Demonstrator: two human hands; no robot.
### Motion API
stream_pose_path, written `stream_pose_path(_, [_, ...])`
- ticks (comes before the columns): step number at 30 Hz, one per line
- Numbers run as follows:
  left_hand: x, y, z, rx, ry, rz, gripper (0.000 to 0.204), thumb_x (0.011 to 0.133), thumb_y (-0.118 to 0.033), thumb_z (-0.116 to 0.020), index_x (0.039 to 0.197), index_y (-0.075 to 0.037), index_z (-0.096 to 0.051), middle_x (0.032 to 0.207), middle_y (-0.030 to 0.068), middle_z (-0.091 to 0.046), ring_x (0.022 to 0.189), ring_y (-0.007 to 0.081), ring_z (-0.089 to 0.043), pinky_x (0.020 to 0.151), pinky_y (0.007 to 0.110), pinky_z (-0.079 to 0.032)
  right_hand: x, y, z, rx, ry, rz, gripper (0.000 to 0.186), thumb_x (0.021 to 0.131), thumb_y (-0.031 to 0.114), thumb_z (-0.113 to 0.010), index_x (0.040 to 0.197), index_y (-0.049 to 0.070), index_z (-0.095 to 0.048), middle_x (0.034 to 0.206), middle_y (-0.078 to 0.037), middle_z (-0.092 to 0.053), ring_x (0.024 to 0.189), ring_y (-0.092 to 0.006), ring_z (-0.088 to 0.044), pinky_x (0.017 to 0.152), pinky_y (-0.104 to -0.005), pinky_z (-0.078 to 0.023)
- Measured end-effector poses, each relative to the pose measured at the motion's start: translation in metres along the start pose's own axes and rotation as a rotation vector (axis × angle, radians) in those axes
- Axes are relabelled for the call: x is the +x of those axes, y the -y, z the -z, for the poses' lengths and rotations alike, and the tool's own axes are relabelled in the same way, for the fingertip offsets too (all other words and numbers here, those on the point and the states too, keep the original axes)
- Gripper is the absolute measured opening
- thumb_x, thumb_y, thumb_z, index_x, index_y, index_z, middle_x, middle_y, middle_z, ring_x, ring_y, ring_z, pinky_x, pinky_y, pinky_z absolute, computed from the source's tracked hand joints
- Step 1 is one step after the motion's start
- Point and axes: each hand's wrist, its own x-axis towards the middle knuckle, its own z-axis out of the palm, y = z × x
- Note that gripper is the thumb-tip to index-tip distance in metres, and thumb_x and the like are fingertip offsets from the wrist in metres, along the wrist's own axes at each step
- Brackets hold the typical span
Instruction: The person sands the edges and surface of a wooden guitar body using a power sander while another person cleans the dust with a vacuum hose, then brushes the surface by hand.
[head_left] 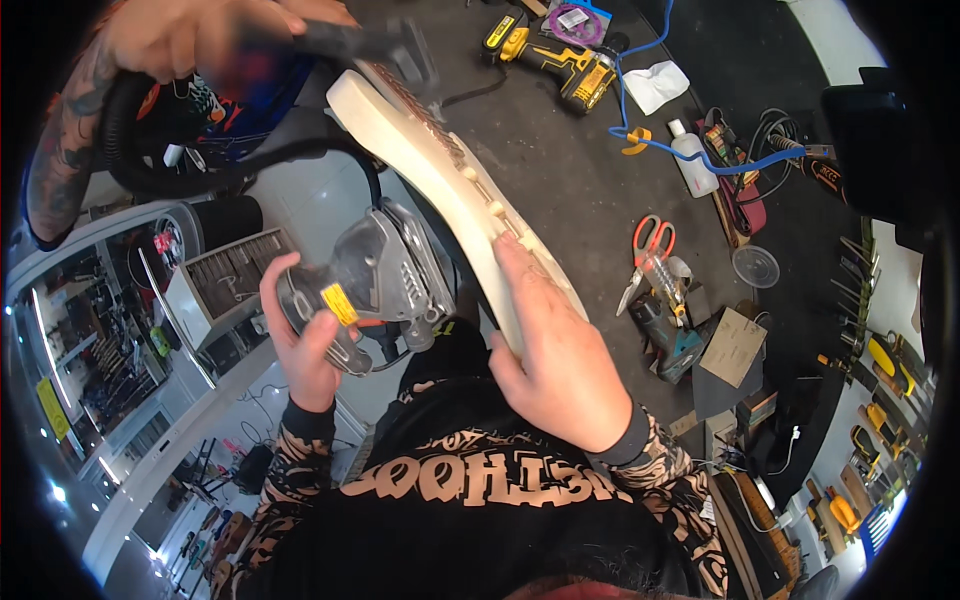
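My left hand point(308, 362) is wrapped round a grey power sander point(385, 262) with a clear dust box and a yellow label. It holds the sander up on its side, sole facing right, a small gap away from a long, pale, curved workpiece point(405, 145). Several small rounded knobs stand along the workpiece's right edge. My right hand point(568, 370) lies on its near end, fingers stretched along the top and thumb at the left side. At the far end, another person's hand point(185, 40) holds a black vacuum nozzle point(395, 50), blurred by motion.
A black hose point(130, 165) loops at the left. On the dark bench point(560, 170) lie a yellow-black drill point(565, 70), a blue cord point(735, 172), a white bottle point(693, 157), orange-handled scissors point(653, 235), a teal-black power tool point(668, 340) and a brown sheet point(733, 345).
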Motion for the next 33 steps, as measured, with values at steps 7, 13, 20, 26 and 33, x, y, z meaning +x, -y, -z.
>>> stream_pose_path(7, [0.02,0.013,0.033,0.645,0.103,-0.707,0.09,0.088,-0.032,-0.09,0.16,-0.008,-0.043,0.143,0.0217,-0.054,0.131,0.0332,-0.057,0.111,0.049,-0.05,0.009,0.003,0.01,-0.049,-0.019,-0.031,0.094,0.091,0.002,-0.076,0.176,0.004,-0.037,0.167,-0.03,-0.056,0.15,-0.0486,-0.059,0.12,-0.0505,-0.053])
stream_pose_path(13, [0.044,0.016,0.03,0.741,0.094,-0.863,0.091,0.085,-0.031,-0.092,0.158,-0.009,-0.042,0.142,0.0246,-0.051,0.129,0.0347,-0.058,0.107,0.05,-0.051,0.017,0.008,0.006,-0.066,-0.019,-0.015,0.099,0.088,-0.002,-0.077,0.178,0.005,-0.035,0.164,-0.03,-0.059,0.148,-0.0491,-0.061,0.119,-0.0501,-0.054])
stream_pose_path(20, [0.078,0.024,0.04,0.786,-0.002,-0.979,0.09,0.088,-0.032,-0.091,0.159,-0.012,-0.04,0.142,0.0235,-0.052,0.13,0.0343,-0.057,0.106,0.048,-0.053,0.028,0.014,-0.001,-0.076,0.029,-0.067,0.101,0.088,-0.004,-0.075,0.179,0.005,-0.033,0.166,-0.029,-0.057,0.148,-0.0498,-0.061,0.121,-0.0502,-0.053])
stream_pose_path(26, [0.105,0.034,0.051,0.786,-0.128,-1.052,0.091,0.09,-0.039,-0.091,0.16,-0.014,-0.038,0.142,0.0233,-0.053,0.13,0.0337,-0.057,0.105,0.046,-0.056,0.038,0.02,-0.003,-0.089,0.045,-0.091,0.091,0.087,-0.005,-0.072,0.172,-0.002,-0.04,0.17,-0.03,-0.053,0.155,-0.0453,-0.057,0.127,-0.0488,-0.05])
stream_pose_path(33, [0.124,0.037,0.056,0.792,-0.194,-1.084,0.091,0.092,-0.045,-0.09,0.16,-0.013,-0.039,0.142,0.0229,-0.055,0.13,0.0341,-0.057,0.106,0.048,-0.056,0.045,0.022,-0.001,-0.09,0.097,-0.159,0.094,0.087,-0.004,-0.075,0.174,-0.002,-0.038,0.173,-0.03,-0.05,0.158,-0.0454,-0.055,0.128,-0.0483,-0.05])
